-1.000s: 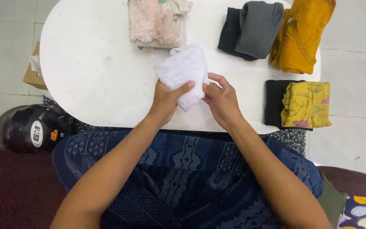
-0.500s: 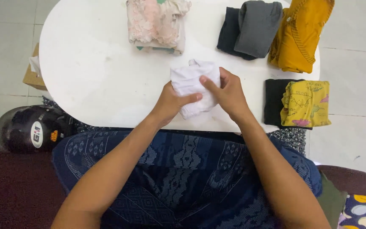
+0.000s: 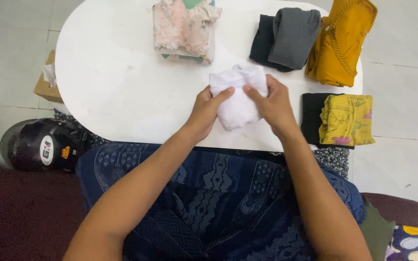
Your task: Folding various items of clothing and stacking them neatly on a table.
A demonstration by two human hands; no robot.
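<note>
Both hands pinching a white cloth (image 3: 238,99) near the front edge of a white surface (image 3: 117,82) — left hand (image 3: 208,108) closed on its left side, thumb laid across the top; right hand (image 3: 272,104) closed on the right, fingers curled over the fold. Bundle small and loosely gathered, resting on the surface just in from the edge.

Risks, as judged from here: folds springing open if either pinch eases, the fabric looking soft and bunched; bundle sliding off the near edge onto the lap, so close to the rim; right wrist brushing the yellow printed cloth (image 3: 347,120) stacked on a black one (image 3: 311,116) just beside it, knocking that pile askew.

Further back, well apart from the hands: a pink pile (image 3: 185,29), a grey roll (image 3: 291,36) on darker fabric, a mustard garment (image 3: 339,41).

Hidden or unclear — underside of the white cloth and fingertips tucked beneath it; kind of garment, possibly a small vest, hard to tell. Far end of the surface cut off by the top of frame. Helmet (image 3: 39,145) on the floor at left, partly in shadow.
</note>
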